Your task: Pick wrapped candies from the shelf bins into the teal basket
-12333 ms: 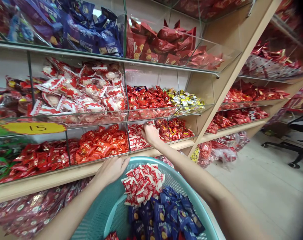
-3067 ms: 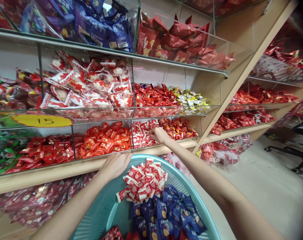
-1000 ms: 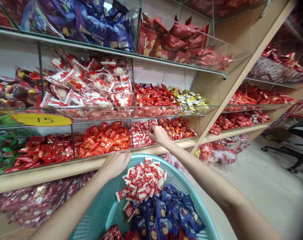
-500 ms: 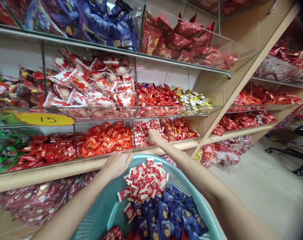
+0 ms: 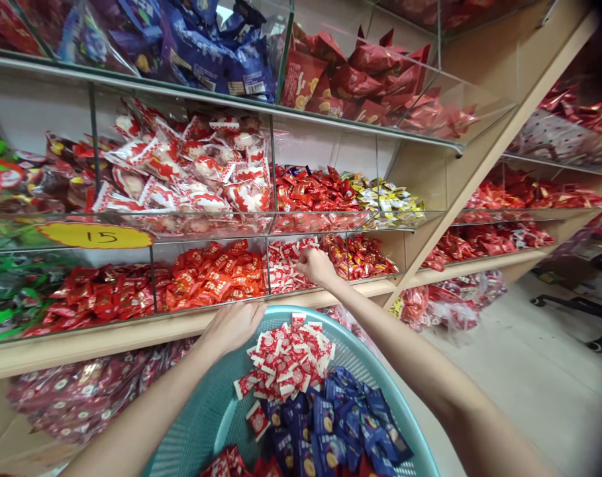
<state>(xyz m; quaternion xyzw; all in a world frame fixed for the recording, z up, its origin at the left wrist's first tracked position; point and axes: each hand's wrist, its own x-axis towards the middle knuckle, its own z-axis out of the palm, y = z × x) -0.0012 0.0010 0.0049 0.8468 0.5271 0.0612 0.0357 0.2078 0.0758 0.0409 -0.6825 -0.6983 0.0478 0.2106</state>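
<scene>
Plastic basket (image 5: 418,424), matt; wood shelf edge (image 5: 102,340), smooth; wrappers (image 5: 216,278) glossy.

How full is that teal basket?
Partly full: red-and-white packets and blue packets cover much of the teal basket, but bare mesh shows at its left.

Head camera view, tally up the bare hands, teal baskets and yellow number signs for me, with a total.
Hands: 2, the left hand and the right hand
Basket: 1
Yellow number sign: 1
Total: 4
</scene>
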